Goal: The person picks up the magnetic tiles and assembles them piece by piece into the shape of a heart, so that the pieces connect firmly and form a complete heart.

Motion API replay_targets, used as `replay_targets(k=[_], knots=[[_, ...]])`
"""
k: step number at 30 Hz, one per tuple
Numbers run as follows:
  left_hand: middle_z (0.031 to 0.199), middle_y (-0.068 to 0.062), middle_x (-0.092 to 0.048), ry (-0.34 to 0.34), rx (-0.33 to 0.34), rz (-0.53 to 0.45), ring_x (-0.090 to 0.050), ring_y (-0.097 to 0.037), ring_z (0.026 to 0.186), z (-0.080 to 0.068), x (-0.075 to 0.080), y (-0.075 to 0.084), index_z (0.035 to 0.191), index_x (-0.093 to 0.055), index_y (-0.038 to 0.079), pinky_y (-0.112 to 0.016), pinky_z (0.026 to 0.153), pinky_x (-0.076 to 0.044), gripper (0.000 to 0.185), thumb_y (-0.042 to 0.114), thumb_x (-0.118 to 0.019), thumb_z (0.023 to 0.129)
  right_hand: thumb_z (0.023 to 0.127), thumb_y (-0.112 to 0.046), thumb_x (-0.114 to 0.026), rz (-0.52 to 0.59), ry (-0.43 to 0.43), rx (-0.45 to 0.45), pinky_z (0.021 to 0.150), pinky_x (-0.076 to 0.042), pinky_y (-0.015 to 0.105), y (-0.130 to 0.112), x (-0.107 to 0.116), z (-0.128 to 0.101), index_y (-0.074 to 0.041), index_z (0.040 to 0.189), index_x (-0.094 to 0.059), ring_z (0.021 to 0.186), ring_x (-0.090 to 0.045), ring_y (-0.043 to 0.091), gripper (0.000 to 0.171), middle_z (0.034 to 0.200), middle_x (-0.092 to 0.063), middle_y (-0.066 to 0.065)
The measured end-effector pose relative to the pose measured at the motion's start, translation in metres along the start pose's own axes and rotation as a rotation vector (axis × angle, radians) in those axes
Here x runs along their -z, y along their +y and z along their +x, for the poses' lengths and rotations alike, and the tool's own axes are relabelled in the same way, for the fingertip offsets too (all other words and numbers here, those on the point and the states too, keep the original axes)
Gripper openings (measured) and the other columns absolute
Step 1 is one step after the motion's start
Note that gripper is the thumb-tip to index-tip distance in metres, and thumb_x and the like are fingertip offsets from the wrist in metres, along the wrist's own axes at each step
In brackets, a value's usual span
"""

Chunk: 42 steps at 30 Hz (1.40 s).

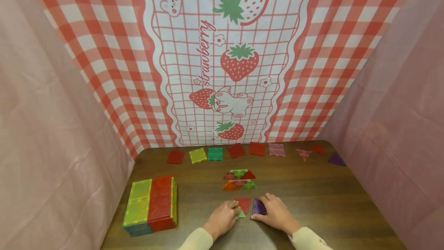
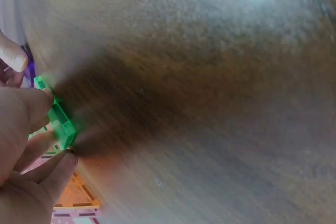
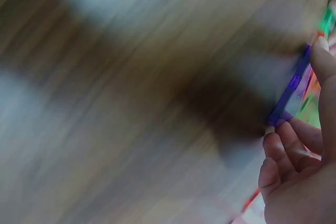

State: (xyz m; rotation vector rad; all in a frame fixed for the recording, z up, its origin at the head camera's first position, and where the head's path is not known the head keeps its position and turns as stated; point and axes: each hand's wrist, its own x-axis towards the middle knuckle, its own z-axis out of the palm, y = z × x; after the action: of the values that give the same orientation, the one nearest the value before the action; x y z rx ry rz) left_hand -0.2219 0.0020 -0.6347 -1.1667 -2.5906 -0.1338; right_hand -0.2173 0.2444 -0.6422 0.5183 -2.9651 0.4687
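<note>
Near the table's front, my left hand (image 1: 222, 217) pinches a green translucent magnetic tile (image 2: 62, 120) between thumb and fingers. Against that tile's right side lies a red triangular tile (image 1: 244, 204). My right hand (image 1: 275, 213) grips a purple triangular tile (image 1: 258, 206) by its edges, thumb at the near corner and fingers at the far one. A narrow gap separates the purple tile from the red one in the head view. Just beyond the hands are two rows of joined triangles, one with an orange tile (image 1: 229, 184), the other with a green middle tile (image 1: 239, 173).
A box built of yellow and red tiles (image 1: 162, 198) stands at the left of the wooden table (image 1: 329, 211). Along the back edge lie several loose squares, among them a teal square (image 1: 215, 154). At the back right are small triangles, including a dark purple triangle (image 1: 336, 159).
</note>
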Motion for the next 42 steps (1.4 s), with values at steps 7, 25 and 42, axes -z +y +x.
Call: replay_targets(k=[7,25,42], knots=[[0.120,-0.001,-0.064,-0.034,-0.009,-0.058,-0.061,-0.015,0.107,-0.001,0.000,-0.001,0.109,-0.070,0.019,-0.026,0.091,-0.049,0.027,0.029,-0.069,0.083,0.072,-0.067,-0.063,0.035,-0.021,0.017,0.073,-0.048,0.038,-0.011,-0.003,0.002,-0.009,0.115,-0.063,0.079,-0.052,0.009,0.072,0.094,-0.057,-0.003],[0.115,-0.006,-0.061,-0.044,0.235,-0.205,-0.057,-0.021,0.106,-0.010,0.002,-0.005,0.115,-0.063,0.008,-0.034,0.092,-0.048,0.042,0.031,-0.071,0.081,0.072,-0.056,-0.072,0.213,-0.108,0.048,0.057,-0.038,0.020,-0.002,-0.003,0.010,-0.011,0.126,-0.058,0.070,-0.043,0.002,0.071,0.086,-0.051,-0.005],[0.094,-0.003,-0.056,-0.041,0.493,-0.585,-0.054,-0.015,0.085,0.002,0.003,-0.004,0.107,-0.054,0.007,-0.029,0.072,-0.049,0.041,0.011,-0.075,0.072,0.066,-0.030,-0.085,0.440,-0.035,-0.003,0.070,-0.047,0.023,-0.005,-0.003,0.015,-0.011,0.116,-0.053,0.083,-0.055,0.011,0.063,0.096,-0.057,-0.003]])
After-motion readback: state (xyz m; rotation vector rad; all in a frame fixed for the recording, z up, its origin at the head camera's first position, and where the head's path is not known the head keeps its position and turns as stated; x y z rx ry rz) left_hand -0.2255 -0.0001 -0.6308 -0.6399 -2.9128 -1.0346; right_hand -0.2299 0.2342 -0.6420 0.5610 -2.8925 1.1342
